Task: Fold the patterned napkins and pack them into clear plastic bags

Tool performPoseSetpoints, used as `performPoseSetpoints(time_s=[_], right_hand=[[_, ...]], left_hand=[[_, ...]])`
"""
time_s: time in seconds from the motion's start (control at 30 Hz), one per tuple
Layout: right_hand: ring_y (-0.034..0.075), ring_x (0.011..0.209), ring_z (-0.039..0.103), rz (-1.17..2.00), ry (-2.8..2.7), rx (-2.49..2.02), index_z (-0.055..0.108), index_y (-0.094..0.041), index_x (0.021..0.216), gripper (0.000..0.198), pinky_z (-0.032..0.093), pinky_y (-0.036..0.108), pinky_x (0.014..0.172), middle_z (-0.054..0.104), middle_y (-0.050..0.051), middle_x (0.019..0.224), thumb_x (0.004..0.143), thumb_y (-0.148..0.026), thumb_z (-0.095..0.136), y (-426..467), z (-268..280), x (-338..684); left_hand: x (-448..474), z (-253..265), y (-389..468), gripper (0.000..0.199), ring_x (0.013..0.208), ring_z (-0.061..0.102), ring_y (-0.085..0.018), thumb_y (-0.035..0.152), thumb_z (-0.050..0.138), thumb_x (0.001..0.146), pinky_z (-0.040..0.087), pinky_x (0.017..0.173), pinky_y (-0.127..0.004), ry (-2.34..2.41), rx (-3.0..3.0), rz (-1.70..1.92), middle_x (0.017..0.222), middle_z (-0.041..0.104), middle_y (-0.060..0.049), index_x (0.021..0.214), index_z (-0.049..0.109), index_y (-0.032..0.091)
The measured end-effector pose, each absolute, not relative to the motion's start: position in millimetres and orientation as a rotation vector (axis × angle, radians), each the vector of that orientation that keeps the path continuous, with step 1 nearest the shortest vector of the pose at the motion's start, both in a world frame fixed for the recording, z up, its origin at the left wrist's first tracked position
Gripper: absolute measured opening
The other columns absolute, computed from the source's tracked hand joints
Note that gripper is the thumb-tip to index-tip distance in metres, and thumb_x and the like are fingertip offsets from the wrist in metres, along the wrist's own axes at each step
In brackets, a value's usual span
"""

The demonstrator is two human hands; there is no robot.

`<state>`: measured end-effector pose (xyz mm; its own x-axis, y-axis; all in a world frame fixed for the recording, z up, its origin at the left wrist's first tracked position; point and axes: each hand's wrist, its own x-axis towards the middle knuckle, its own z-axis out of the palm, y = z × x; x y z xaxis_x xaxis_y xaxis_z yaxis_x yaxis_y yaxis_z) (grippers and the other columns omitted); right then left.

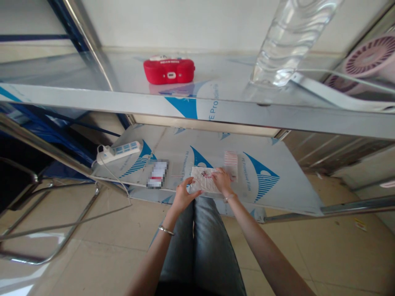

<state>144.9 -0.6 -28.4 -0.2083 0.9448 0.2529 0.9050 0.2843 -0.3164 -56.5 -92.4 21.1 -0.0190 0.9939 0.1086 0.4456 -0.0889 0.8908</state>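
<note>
A white, crinkled rectangular packet [203, 185] with small dark and reddish marks lies at the front edge of the lower shelf, just above my knees. My left hand [184, 196] holds its left end, the thumb along the near edge and the fingers at the far corner. Bent over the packet's right part is my right hand [222, 181], its fingertips together on the surface near the reddish marks. Whatever they pinch is too small to make out. Beside the right hand lies a clear sheet with pink stripes [231, 160].
A phone with a blurred screen [158, 173] and a white power strip [120, 151] lie on the lower shelf [271, 164], left. The upper shelf [222, 88] holds a red case [169, 71], a clear bottle [286, 45] and a pink fan [370, 57]. A metal-framed chair [70, 222] stands left.
</note>
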Motion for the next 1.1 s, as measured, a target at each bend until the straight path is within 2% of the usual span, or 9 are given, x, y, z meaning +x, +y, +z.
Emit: performPoseSetpoints(time_s=[0.2, 0.33, 0.53, 0.73, 0.9, 1.1], right_hand=[[0.024, 0.095, 0.058, 0.252, -1.880, -1.546, 0.069, -0.019, 0.074, 0.016, 0.043, 0.038, 0.089, 0.067, 0.010, 0.094, 0.079, -0.026, 0.056, 2, -41, 143], [0.023, 0.091, 0.060, 0.436, -1.672, -1.336, 0.067, -0.018, 0.073, 0.020, 0.044, 0.037, 0.087, 0.066, 0.009, 0.089, 0.077, -0.037, 0.062, -5, -18, 134], [0.019, 0.096, 0.059, 0.673, -1.842, -1.117, 0.069, -0.021, 0.080, 0.017, 0.043, 0.034, 0.090, 0.065, 0.006, 0.096, 0.079, -0.037, 0.063, -17, 22, 125], [0.022, 0.087, 0.061, 0.429, -1.890, -1.316, 0.069, -0.017, 0.084, 0.017, 0.047, 0.037, 0.084, 0.067, 0.010, 0.088, 0.083, -0.027, 0.056, -3, -18, 135], [0.025, 0.095, 0.059, 0.314, -1.980, -1.518, 0.071, -0.018, 0.084, 0.017, 0.046, 0.038, 0.085, 0.066, 0.011, 0.098, 0.081, -0.025, 0.056, -3, -58, 141], [0.026, 0.098, 0.057, 0.323, -1.884, -1.572, 0.070, -0.017, 0.081, 0.016, 0.044, 0.041, 0.087, 0.064, 0.012, 0.103, 0.081, -0.024, 0.056, -6, -65, 142]], left_hand=[[-53, 14, -85, 0.053, 0.101, 0.060, -0.022, 0.041, 0.072, 0.066, 0.045, 0.090, -0.036, 1.596, 1.689, 1.023, 0.105, 0.065, -0.009, 0.110, 0.056, 0.016], [-46, 9, -78, 0.052, 0.103, 0.059, -0.024, 0.042, 0.071, 0.068, 0.045, 0.091, -0.037, 1.595, 1.756, 1.006, 0.108, 0.064, -0.010, 0.111, 0.057, 0.016], [-38, 9, -66, 0.055, 0.105, 0.059, -0.026, 0.043, 0.070, 0.069, 0.045, 0.091, -0.039, 1.607, 1.748, 1.001, 0.110, 0.064, -0.012, 0.114, 0.055, 0.015], [-38, 5, -61, 0.051, 0.099, 0.061, -0.023, 0.041, 0.070, 0.069, 0.046, 0.088, -0.035, 1.571, 1.708, 1.083, 0.106, 0.065, -0.010, 0.112, 0.056, 0.016], [-40, 4, -65, 0.048, 0.095, 0.061, -0.021, 0.041, 0.070, 0.069, 0.047, 0.085, -0.033, 1.568, 1.635, 1.126, 0.102, 0.066, -0.008, 0.108, 0.058, 0.017], [-45, 8, -63, 0.039, 0.097, 0.061, -0.020, 0.040, 0.068, 0.071, 0.046, 0.088, -0.033, 1.521, 1.521, 1.180, 0.102, 0.067, -0.010, 0.100, 0.063, 0.015]])
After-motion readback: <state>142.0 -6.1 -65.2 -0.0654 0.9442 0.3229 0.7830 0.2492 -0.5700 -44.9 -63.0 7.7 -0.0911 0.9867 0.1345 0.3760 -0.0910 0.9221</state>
